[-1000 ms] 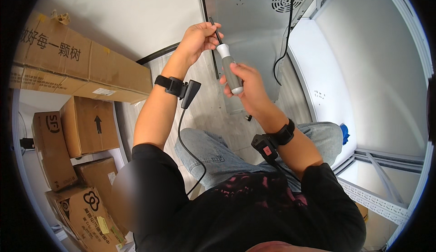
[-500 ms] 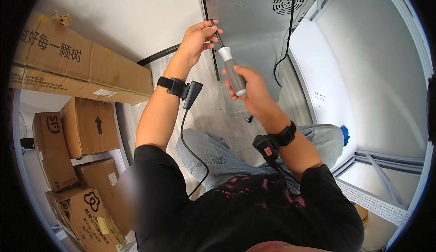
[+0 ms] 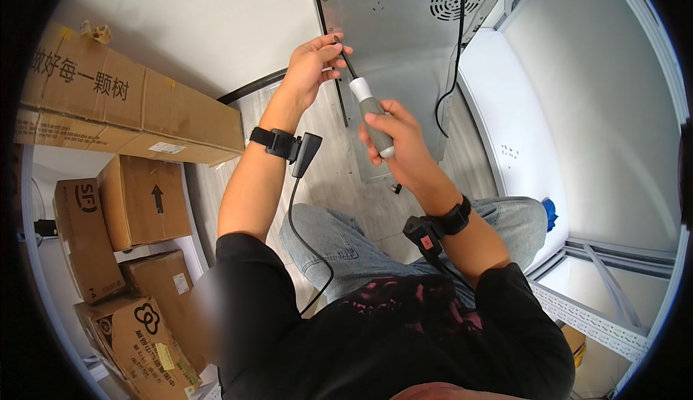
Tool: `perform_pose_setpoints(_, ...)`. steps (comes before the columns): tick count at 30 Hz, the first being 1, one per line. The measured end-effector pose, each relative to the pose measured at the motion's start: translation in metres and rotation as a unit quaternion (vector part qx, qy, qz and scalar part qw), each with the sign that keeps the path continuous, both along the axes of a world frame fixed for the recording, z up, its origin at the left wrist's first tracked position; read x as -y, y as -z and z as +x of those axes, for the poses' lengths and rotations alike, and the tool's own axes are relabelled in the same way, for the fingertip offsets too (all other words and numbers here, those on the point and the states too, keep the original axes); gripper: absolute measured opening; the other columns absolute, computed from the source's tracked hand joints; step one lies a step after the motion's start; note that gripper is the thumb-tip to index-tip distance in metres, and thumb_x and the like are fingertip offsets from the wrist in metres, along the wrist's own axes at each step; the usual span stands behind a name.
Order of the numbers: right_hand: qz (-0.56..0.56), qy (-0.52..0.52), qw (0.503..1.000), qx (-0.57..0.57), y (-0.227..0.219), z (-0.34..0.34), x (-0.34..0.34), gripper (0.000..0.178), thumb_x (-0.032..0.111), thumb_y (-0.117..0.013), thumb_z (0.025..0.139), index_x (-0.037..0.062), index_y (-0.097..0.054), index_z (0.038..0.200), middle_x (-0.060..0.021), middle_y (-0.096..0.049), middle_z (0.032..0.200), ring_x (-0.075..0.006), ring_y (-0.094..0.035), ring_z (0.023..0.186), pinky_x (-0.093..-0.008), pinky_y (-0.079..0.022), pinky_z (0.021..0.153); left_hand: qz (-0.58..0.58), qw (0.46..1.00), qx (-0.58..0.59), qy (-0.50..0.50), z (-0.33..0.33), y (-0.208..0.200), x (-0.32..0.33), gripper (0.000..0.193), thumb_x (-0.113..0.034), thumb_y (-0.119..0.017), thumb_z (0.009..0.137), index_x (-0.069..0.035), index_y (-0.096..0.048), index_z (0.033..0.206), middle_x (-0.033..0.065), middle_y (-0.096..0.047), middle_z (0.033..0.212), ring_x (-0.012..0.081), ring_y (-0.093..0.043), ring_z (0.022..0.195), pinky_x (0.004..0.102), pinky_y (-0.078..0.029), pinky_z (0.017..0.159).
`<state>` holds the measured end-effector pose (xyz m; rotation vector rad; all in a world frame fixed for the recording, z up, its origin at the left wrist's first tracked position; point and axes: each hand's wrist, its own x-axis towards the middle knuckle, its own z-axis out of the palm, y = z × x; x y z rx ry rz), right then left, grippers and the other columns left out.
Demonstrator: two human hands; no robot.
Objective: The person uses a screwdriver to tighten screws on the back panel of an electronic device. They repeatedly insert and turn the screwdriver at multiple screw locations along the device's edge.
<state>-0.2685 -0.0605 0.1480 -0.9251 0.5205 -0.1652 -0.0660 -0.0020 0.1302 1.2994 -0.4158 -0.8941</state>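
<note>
A screwdriver (image 3: 374, 110) with a grey and white handle and a dark shaft slants up and left in front of a grey metal appliance panel (image 3: 393, 54). My right hand (image 3: 401, 140) is closed round the handle, thumb lying across it. At the tip end, my left hand (image 3: 314, 67) has its thumb and forefinger pinched about the shaft, the other fingers loosely curled. Whether a small screw sits at the tip is too small to tell. Both hands are close to the panel's left edge.
A black cable (image 3: 459, 54) hangs down the panel beside a round vent (image 3: 455, 1). Its plug (image 3: 395, 188) appears to lie on the floor below. Cardboard boxes (image 3: 144, 201) are stacked at left, a long carton (image 3: 180, 115) above them. A white-framed shelf (image 3: 592, 299) stands at right.
The screwdriver and my right hand have shifted slightly right and down. My right thumb has moved over the handle. The left hand has barely moved, and the tip now shows beside its fingers.
</note>
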Motion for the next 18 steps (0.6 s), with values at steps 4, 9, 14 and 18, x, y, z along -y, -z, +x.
perform_pose_setpoints(4, -0.041, 0.001, 0.999, -0.02, -0.004, -0.018, 0.01, 0.037, 0.017, -0.063, 0.081, 0.0028, -0.045, 0.111, -0.0074, -0.057, 0.073, -0.0115, -0.049, 0.05, -0.0247, -0.037, 0.043, 0.014, 0.999, -0.018, 0.032, -0.008, 0.004, -0.002, 0.02, -0.016, -0.052, 0.092, -0.006, -0.058, 0.109, 0.0026, -0.065, 0.094, 0.0068, -0.058, 0.073, 0.0218, -0.046, 0.065)
perform_pose_setpoints(9, -0.141, 0.059, 0.988, -0.005, -0.021, -0.09, 0.063, 0.037, 0.01, -0.065, 0.078, 0.0045, -0.049, 0.111, -0.0072, -0.061, 0.074, -0.0092, -0.05, 0.052, -0.0231, -0.037, 0.044, 0.006, 0.989, -0.044, 0.144, -0.053, 0.008, 0.035, 0.014, -0.018, -0.055, 0.091, -0.007, -0.06, 0.097, 0.0037, -0.065, 0.09, 0.0084, -0.059, 0.073, 0.0222, -0.046, 0.064)
perform_pose_setpoints(14, -0.231, 0.214, 0.949, 0.01, -0.053, -0.169, 0.137, 0.028, 0.008, -0.064, 0.079, 0.004, -0.054, 0.104, -0.0075, -0.063, 0.078, -0.0073, -0.05, 0.051, -0.0205, -0.036, 0.044, 0.038, 0.97, -0.041, 0.238, -0.129, 0.023, 0.112, 0.013, -0.017, -0.056, 0.09, -0.006, -0.061, 0.094, 0.0051, -0.064, 0.088, 0.0109, -0.058, 0.074, 0.0242, -0.047, 0.063)
perform_pose_setpoints(18, -0.258, 0.294, 0.92, -0.024, -0.054, -0.206, 0.219, 0.023, 0.016, -0.063, 0.081, 0.0012, -0.055, 0.097, -0.0083, -0.06, 0.079, -0.0092, -0.049, 0.049, -0.0215, -0.038, 0.046, 0.065, 0.956, -0.044, 0.283, -0.185, 0.049, 0.182, 0.013, -0.016, -0.057, 0.09, -0.005, -0.06, 0.096, 0.0048, -0.064, 0.088, 0.011, -0.059, 0.073, 0.0232, -0.048, 0.063)
